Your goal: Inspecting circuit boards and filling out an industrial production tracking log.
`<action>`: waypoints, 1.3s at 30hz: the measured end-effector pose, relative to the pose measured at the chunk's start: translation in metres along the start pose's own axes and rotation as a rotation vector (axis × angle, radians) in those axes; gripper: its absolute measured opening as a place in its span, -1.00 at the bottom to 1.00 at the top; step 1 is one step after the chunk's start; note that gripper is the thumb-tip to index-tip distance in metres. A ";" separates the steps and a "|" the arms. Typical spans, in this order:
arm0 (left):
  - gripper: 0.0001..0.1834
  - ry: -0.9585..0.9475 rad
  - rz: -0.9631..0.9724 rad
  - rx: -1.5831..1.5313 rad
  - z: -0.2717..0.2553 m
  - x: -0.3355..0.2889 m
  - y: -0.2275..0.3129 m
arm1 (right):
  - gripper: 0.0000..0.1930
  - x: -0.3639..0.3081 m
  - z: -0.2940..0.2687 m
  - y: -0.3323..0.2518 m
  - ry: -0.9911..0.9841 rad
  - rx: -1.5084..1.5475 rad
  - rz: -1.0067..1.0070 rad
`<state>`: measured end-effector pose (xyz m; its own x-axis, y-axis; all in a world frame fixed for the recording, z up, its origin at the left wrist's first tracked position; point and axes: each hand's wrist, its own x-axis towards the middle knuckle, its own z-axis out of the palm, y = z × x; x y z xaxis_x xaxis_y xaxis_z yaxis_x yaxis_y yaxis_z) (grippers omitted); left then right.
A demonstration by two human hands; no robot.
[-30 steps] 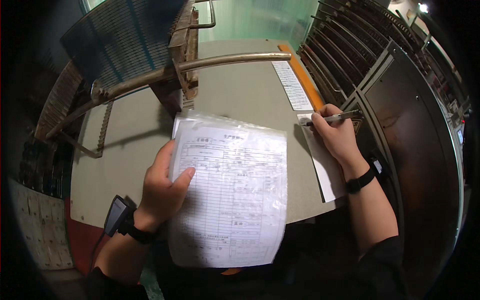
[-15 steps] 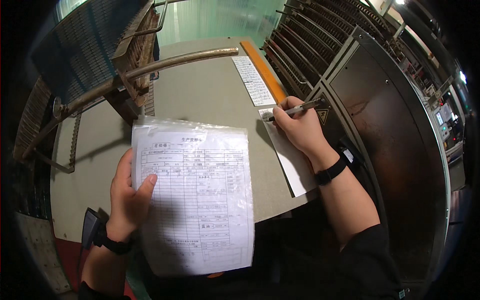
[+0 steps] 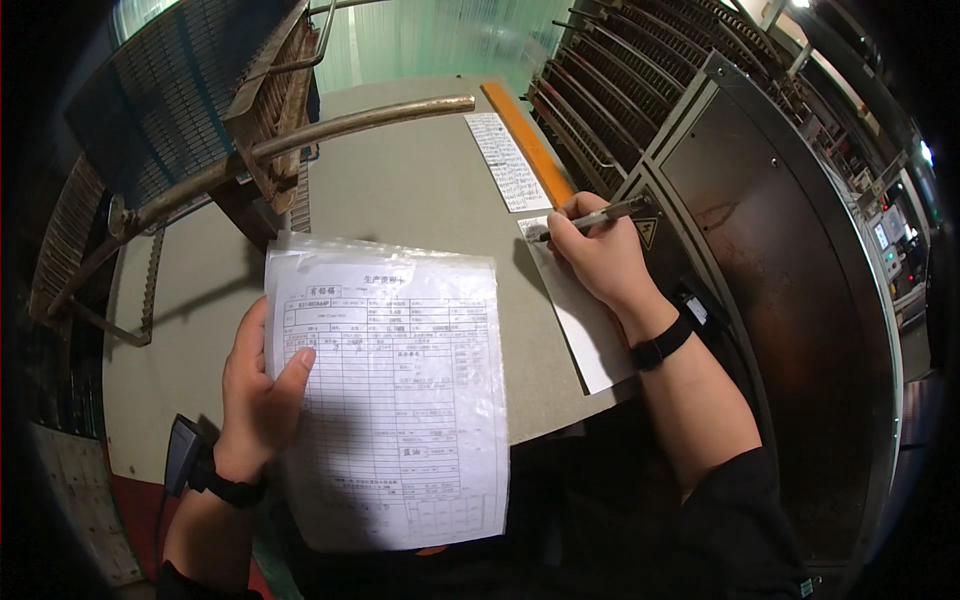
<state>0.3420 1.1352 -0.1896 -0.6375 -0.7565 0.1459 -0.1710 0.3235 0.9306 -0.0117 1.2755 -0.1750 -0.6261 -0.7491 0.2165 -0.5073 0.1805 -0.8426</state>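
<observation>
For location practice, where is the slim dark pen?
In the head view, the pen is right of centre, in the right hand over narrow white paper.

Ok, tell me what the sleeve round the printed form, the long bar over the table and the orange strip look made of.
Sleeve: clear, glossy plastic, judging by its shine and wrinkled edge.
Bar: metal, probably steel, worn and stained, with brownish patches and a highlight along it.
Orange strip: plastic or painted wood; its even colour doesn't settle which.
</observation>
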 end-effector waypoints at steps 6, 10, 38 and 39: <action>-0.40 0.008 -0.033 -0.053 0.002 0.000 0.003 | -0.76 0.000 0.001 0.000 0.017 -0.037 0.016; -0.40 0.020 -0.039 -0.042 0.002 -0.001 0.002 | -0.76 -0.002 -0.001 -0.003 0.015 -0.064 0.014; -0.39 0.014 -0.047 -0.094 0.003 0.000 0.004 | -0.77 0.000 -0.001 0.000 0.061 0.051 0.064; -0.39 0.014 -0.042 -0.091 0.002 0.000 0.003 | -0.77 0.000 -0.001 -0.001 0.061 0.051 0.063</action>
<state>0.3394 1.1375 -0.1872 -0.6204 -0.7765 0.1103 -0.1280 0.2390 0.9625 -0.0115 1.2757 -0.1740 -0.6914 -0.6970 0.1901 -0.4355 0.1922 -0.8794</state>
